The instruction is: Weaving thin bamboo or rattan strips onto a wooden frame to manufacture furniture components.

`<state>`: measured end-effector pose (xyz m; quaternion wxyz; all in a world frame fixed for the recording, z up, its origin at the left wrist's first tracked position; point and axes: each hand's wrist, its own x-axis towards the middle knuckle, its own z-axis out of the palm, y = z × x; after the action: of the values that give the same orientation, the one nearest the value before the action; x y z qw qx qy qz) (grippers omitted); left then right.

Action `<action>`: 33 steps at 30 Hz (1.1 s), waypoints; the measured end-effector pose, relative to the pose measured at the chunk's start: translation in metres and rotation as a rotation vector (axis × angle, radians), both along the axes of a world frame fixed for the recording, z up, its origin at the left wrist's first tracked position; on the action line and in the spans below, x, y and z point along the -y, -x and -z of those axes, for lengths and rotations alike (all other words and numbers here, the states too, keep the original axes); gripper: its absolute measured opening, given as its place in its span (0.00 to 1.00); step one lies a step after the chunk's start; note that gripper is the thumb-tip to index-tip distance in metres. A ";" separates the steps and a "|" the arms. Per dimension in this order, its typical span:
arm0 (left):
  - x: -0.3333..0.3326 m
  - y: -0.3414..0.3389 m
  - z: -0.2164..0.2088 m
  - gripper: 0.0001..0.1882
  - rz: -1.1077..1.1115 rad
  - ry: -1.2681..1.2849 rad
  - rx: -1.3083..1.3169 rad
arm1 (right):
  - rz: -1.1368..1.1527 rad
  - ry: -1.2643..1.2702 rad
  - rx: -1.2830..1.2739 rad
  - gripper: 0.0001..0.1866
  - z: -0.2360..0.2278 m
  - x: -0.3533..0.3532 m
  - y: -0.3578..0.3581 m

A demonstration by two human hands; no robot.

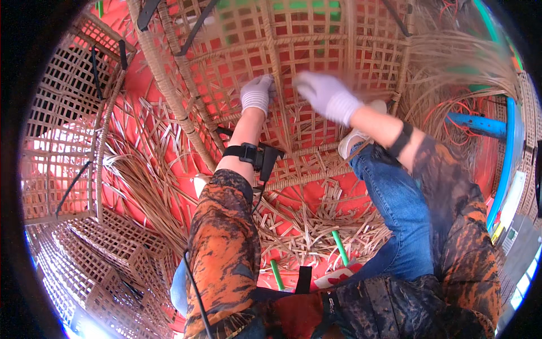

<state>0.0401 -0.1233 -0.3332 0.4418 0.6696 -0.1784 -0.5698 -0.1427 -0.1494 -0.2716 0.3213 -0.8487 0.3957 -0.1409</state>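
A large open-weave rattan panel [316, 69] on a frame of cord-wrapped poles stands in front of me. My left hand [258, 93], in a white knit glove, is against its lattice, left of the wrapped middle bar [274, 56]. Its fingers are curled closed, and whatever they pinch is hidden. To the right of that bar, my right hand [327, 97], gloved the same way, hovers at the weave. Motion smears its fingers, so their grip cannot be told. Loose tan strips blur along the panel's right side.
Cut strips [307, 226] litter the red floor covering [186, 164], with a long strip bundle [148, 195] at left. Woven frames [62, 135] stand at far left, and stacked woven pieces [96, 263] lie below them. A fibre bundle [457, 65] and blue metal bar [480, 124] are at right.
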 end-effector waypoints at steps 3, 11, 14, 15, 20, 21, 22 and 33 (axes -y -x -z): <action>0.000 0.008 0.007 0.17 -0.095 -0.151 -0.104 | 0.118 -0.313 0.077 0.16 0.013 0.033 -0.031; 0.022 -0.015 0.063 0.26 0.406 -0.264 0.269 | -0.211 0.009 -0.381 0.18 0.013 0.055 -0.043; 0.000 -0.008 0.016 0.31 0.410 -0.130 0.331 | -0.274 -0.047 -0.635 0.16 -0.050 0.025 -0.037; -0.005 -0.001 -0.023 0.33 0.342 -0.088 0.462 | -0.347 -0.015 -0.587 0.12 -0.073 0.007 -0.030; -0.008 0.013 -0.078 0.32 0.750 -0.108 0.922 | -1.139 -0.391 -0.156 0.11 -0.178 -0.136 -0.013; -0.005 0.014 -0.060 0.30 0.633 -0.011 0.858 | -1.186 -0.660 -0.243 0.12 -0.193 -0.159 -0.011; -0.004 0.013 -0.041 0.27 0.517 0.076 0.797 | -1.211 -0.974 -0.003 0.12 -0.186 -0.167 0.000; 0.002 -0.003 0.002 0.15 0.174 -0.170 -0.189 | -0.044 -0.529 -0.049 0.17 -0.001 0.049 -0.026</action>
<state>0.0430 -0.1251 -0.3349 0.3473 0.6298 -0.1443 -0.6796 -0.1165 -0.1980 -0.2709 0.5252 -0.7468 0.4081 -0.0052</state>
